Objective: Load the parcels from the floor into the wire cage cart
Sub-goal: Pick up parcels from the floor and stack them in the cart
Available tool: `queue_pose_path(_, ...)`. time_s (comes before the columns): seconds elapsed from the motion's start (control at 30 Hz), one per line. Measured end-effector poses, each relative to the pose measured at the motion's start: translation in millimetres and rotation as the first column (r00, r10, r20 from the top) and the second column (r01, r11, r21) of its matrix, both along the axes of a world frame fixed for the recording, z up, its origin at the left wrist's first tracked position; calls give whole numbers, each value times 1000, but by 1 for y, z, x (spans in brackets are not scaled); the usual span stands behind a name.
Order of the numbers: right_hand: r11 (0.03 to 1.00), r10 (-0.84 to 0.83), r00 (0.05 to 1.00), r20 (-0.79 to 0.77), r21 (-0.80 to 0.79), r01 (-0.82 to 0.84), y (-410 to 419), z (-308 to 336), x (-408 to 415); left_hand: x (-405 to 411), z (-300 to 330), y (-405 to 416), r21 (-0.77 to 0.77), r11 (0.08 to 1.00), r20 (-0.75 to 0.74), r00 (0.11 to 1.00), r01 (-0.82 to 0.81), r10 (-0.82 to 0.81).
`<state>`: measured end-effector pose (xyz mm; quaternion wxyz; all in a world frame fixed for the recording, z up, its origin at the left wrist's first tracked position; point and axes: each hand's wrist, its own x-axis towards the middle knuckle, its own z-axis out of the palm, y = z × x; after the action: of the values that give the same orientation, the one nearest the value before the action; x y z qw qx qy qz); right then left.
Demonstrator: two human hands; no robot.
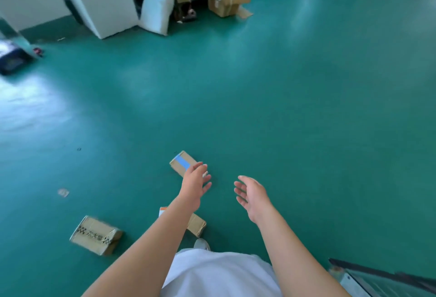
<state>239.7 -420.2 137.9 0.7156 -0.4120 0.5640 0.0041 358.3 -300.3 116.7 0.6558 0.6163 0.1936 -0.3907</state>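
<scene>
Both my hands are out in front, fingers spread and loose, holding nothing. My left hand (194, 184) overlaps the near end of the blue-taped box (181, 162) in view; whether it touches the box I cannot tell. My right hand (251, 194) hangs apart to the right over bare green floor (306, 120), palm turned inward.

Key relation: the blue-taped box lies ahead and slightly left of me, its long axis running from far-left to near-right, so the near end points at the gap between my hands. Left hand is clearly nearer; the right would have to cross inward to reach the other side.

Appearance: small brown cardboard parcel, flat on the floor, a blue tape strip across its top, a white label edge just visible by my left fingers.

Other parcels: one box (197, 224) partly hidden under my left forearm, and a printed box (95, 235) further left, corner crushed. A dark metal edge (377, 278) at lower right is probably the cart.
</scene>
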Motion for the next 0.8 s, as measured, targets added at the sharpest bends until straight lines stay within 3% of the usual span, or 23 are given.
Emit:
queue_pose_path(0.2, 978, 207, 976, -71, 7, -207, 29, -29, 79, 43, -27, 55, 39, 974, -89, 970, -223, 226)
queue_pose_path(0.47, 889, 458, 873, -169, 86, -450, 45, -76, 149, 80, -77, 87, 131, 892, -191, 872, -432, 450)
queue_pose_path(0.8, 741, 668, 700, -254, 142, -656, -28, -189, 265, 165, -181, 37, 284, 908, -232, 897, -308, 376)
